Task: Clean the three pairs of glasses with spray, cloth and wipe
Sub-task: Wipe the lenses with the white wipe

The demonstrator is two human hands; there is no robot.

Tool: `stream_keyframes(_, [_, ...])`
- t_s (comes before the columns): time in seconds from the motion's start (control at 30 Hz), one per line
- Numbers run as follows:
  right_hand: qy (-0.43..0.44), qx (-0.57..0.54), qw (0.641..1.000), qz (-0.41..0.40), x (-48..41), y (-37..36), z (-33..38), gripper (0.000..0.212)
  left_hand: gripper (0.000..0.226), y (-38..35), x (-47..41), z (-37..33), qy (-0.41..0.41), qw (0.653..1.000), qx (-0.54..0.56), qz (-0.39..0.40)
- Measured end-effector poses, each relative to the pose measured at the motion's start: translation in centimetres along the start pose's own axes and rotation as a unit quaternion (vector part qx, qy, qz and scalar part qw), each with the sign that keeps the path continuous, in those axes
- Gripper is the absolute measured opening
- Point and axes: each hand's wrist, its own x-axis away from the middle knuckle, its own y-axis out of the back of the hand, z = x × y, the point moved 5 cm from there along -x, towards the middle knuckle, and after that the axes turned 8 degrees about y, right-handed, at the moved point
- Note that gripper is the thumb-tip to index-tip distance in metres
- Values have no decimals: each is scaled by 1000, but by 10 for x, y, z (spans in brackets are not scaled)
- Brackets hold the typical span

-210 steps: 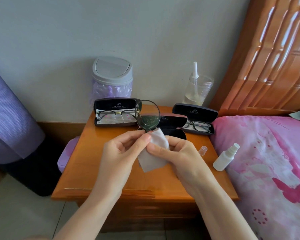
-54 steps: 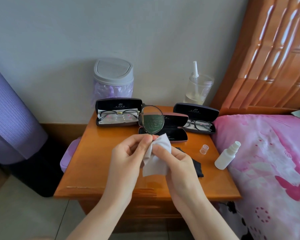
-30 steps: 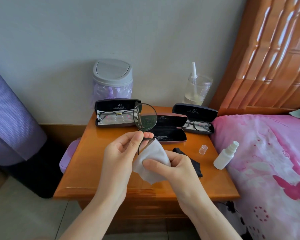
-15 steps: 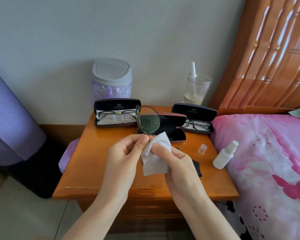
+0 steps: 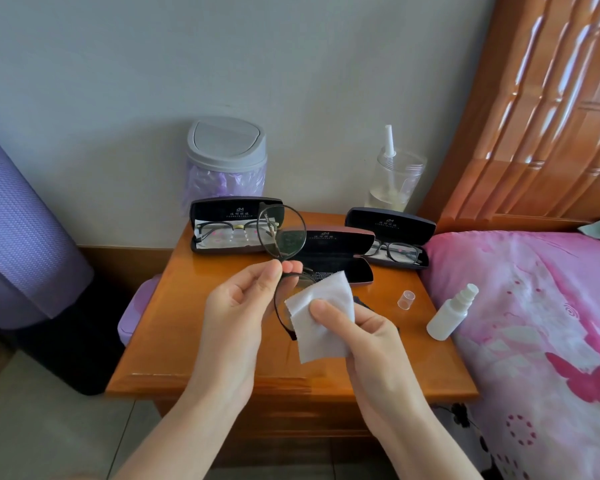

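My left hand (image 5: pixel 238 317) pinches the bridge of round thin-framed glasses (image 5: pixel 282 233), held on end above the nightstand (image 5: pixel 174 344). One lens stands up; the lower lens is partly under the white wipe (image 5: pixel 321 322). My right hand (image 5: pixel 364 341) grips that wipe, thumb pressing it on the lower lens. An empty open case (image 5: pixel 336 258) lies behind my hands. Two more open cases hold glasses: one at the back left (image 5: pixel 232 232), one at the back right (image 5: pixel 394 249). A white spray bottle (image 5: pixel 451 313) lies uncapped on the right, its clear cap (image 5: pixel 406 299) beside it. A dark cloth (image 5: pixel 361 301) peeks out behind the wipe.
A small grey-lidded bin (image 5: pixel 227 161) with a purple liner and a clear jar (image 5: pixel 394 178) stand at the back by the wall. A pink bed (image 5: pixel 541 327) and wooden headboard (image 5: pixel 548 109) lie to the right. A purple rolled mat (image 5: pixel 18 233) stands on the left.
The glasses have tilted so the lower lens and frame now show beside the wipe. My right thumb has slid down with the wipe over that lens.
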Motion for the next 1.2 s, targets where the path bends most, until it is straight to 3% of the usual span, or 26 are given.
stream_keyframes(0.17, [-19, 15, 999, 49, 5, -6, -1, 31, 25, 2, -1, 1, 18, 999, 28, 4])
stream_keyframes(0.33, [-2, 17, 997, 72, 2, -15, 0, 26, 23, -4, 5, -3, -20, 1000, -23, 4])
stream_keyframes(0.63, [21, 11, 1000, 0, -8, -12, -2, 32, 14, -10, 9, -4, -45, 993, -110, 7])
stream_keyframes(0.87, [23, 20, 999, 32, -4, -14, 2, 27, 15, -8, 9, -2, -40, 995, -95, 0])
stream_keyframes(1.0, [36, 36, 996, 70, 1, -13, 6, 13, 16, -6, 6, -5, -30, 997, -65, 7])
stream_keyframes(1.2, [35, 59, 993, 98, 3, -8, 5, 17, 25, 2, 0, -4, 1, 1000, -3, 14])
